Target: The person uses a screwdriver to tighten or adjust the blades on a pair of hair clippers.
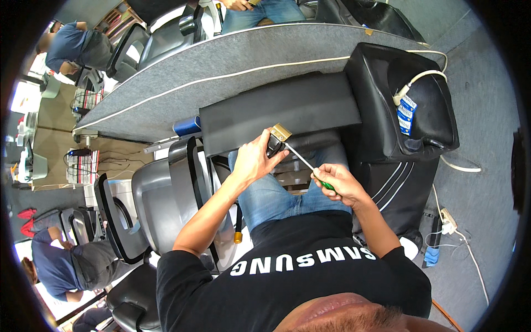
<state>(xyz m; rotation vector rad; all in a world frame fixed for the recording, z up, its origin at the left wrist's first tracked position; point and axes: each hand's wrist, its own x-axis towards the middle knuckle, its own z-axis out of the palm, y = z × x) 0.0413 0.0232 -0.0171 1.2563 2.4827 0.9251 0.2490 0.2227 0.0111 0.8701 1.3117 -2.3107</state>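
Nearest the camera, a black T-shirt [238, 299] with white lettering covers the person's torso, with blue jeans [265, 202] beyond it. Above the jeans, the left hand [254, 157] is curled around the dark body of a hair clipper [281, 133], its gold head projecting past the fingers toward a black padded board [249, 113]. To the clipper's right and nearer the torso, the right hand [338, 183] is closed around the green handle of a screwdriver [301, 156], whose shaft slants to the gold head's lower edge; tip contact cannot be confirmed.
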